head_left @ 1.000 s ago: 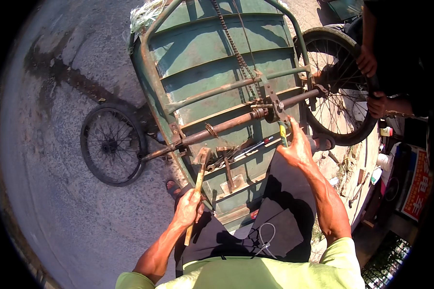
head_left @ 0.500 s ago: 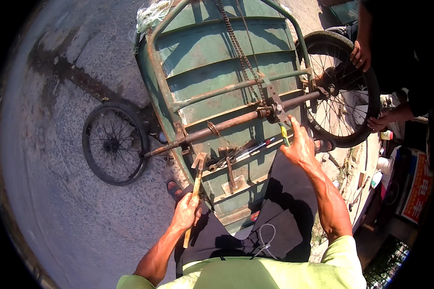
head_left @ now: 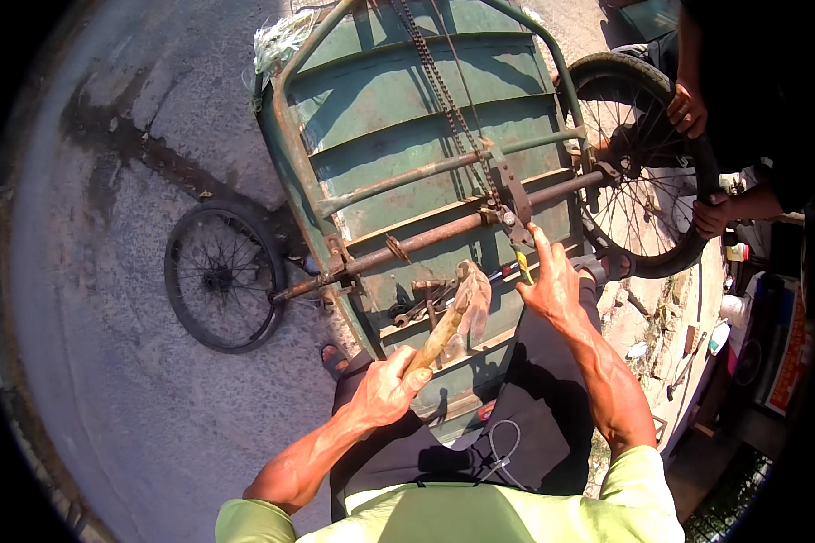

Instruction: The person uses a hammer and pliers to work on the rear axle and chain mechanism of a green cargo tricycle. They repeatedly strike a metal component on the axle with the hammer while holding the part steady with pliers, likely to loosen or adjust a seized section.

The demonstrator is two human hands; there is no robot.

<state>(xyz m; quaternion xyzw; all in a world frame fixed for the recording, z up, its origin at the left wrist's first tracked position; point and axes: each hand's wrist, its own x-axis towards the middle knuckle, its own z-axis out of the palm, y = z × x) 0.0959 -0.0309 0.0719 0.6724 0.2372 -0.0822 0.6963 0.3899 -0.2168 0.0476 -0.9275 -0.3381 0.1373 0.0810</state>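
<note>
My left hand [head_left: 385,389] is closed round the wooden handle of a hammer [head_left: 442,339], its head raised over the green cart bed and blurred. My right hand [head_left: 554,285] grips a slim yellow-handled tool [head_left: 522,265]; its tip is beside a metal bracket [head_left: 513,185] on the rusty axle [head_left: 426,243], though contact is hard to make out. A chain [head_left: 436,83] runs up from the axle near that bracket. Beneath lies the overturned-looking green cart bed [head_left: 362,113]. Spoked wheels stand at both ends of the axle, the left wheel [head_left: 179,294] and the right wheel [head_left: 708,167].
Another person's hands, an upper hand [head_left: 688,110] and a lower hand [head_left: 712,215], hold the right wheel's tyre. Loose tools [head_left: 417,312] lie on the cart bed below the axle. White stringy material [head_left: 281,43] hangs at the frame's upper left.
The hammer has swung up and rightward with my left hand, toward the yellow-handled tool. My right hand has moved slightly down and left. The other person's hands stay on the wheel.
</note>
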